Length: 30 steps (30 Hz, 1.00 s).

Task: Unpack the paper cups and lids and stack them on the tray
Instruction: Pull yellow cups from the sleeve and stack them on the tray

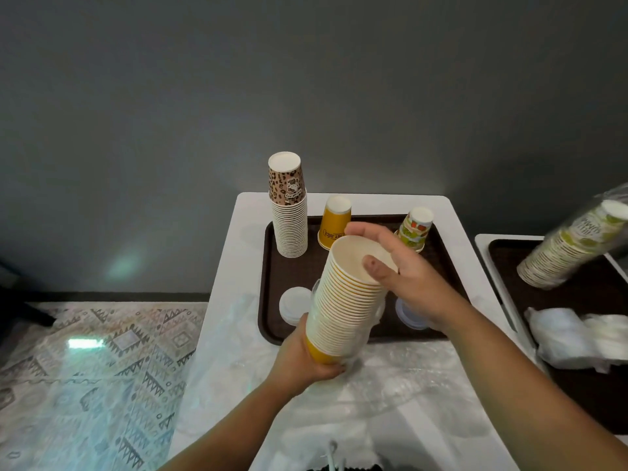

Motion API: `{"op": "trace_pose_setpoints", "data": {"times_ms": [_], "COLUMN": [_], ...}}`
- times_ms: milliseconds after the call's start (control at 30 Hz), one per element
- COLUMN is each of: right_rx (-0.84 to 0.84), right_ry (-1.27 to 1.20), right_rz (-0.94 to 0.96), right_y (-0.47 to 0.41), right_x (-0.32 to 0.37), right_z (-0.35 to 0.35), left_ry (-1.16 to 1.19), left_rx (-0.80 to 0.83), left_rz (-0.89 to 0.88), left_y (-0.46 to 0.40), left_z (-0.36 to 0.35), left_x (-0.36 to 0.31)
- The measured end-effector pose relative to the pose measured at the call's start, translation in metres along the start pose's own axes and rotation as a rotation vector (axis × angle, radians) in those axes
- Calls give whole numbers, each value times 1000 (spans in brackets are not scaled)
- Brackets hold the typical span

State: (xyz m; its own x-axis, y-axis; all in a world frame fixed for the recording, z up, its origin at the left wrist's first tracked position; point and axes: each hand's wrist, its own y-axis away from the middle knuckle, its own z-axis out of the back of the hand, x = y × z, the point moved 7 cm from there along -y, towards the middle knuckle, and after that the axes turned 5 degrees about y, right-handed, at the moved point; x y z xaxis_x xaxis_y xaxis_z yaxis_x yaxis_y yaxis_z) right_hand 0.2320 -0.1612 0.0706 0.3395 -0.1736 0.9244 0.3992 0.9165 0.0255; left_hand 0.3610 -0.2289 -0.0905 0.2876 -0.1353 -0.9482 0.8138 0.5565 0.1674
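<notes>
The left hand (307,356) has its grip closed around the base of the yellow cup stack (346,300), held tilted above the near edge of the tray (448,266). The right hand (401,266) pinches the top rim, thumb inside the cup. If the stack is turned over carelessly, it may separate, or knock the yellow cup (334,222) at 12 o'clock or the lids (294,305) at 9 o'clock.
</notes>
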Motion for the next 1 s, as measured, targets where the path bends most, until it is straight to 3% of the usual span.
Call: {"op": "trace_pose_setpoints", "data": {"times_ms": [133, 367, 467, 700, 1000], "right_rx": [-24, 116, 181, 254, 241], "right_ry": [-114, -163, -45, 485, 554], "right_rz": [-44, -19, -2, 107, 212], "right_y": [-6, -15, -20, -36, -55], "right_x": [-6, 5, 9, 23, 41], "right_z": [5, -7, -11, -5, 6], "left_ry": [50, 59, 43, 38, 26], "left_rx": [57, -125, -153, -286, -333], "left_rz": [-44, -189, -169, -149, -125], "left_y": [1, -18, -25, -27, -26], "left_z": [10, 42, 40, 42, 44], "left_x": [-34, -133, -139, -138, -138]}}
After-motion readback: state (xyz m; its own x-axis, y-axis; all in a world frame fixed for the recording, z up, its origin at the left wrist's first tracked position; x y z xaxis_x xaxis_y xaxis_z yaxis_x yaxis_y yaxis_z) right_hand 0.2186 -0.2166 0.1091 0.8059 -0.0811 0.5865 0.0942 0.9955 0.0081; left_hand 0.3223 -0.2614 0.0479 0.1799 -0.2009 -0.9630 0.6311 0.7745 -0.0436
